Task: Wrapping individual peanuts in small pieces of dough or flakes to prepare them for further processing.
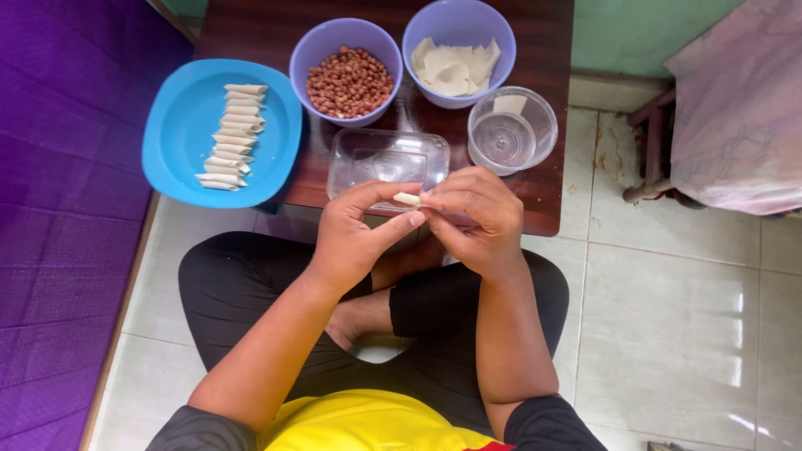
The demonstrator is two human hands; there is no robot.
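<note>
Yellow shirt and dark sleeves are seen at the bottom edge, with crossed legs in black trousers on the tiled floor [668,334]. Both forearms are raised toward a low dark wooden tabletop [543,196].

Left hand [355,234]: fingers are curled, thumb and forefinger pinched shut on one end of a small pale dough roll [408,199]. Right hand [476,219]: fingers are bent inward, tips closed on the other end of the same roll. Roll is held between the two hands, just over the near edge of the tabletop and above a clear rectangular plastic container [368,159].

On the tabletop, behind the hands: a round clear cup [535,138] at the right, one pale square piece resting inside it; a lilac bowl of peanuts [346,75] at centre; a second lilac bowl [459,21] beside it, filled with flat pale wrapper pieces [451,67]. A blue plate [180,138] overhangs the left corner of the tabletop, with a row of finished rolls [232,138] laid side by side, touching.

Purple cloth [67,209] is noted along the left side. A pink covered seat [735,108] stands well apart at the right.
</note>
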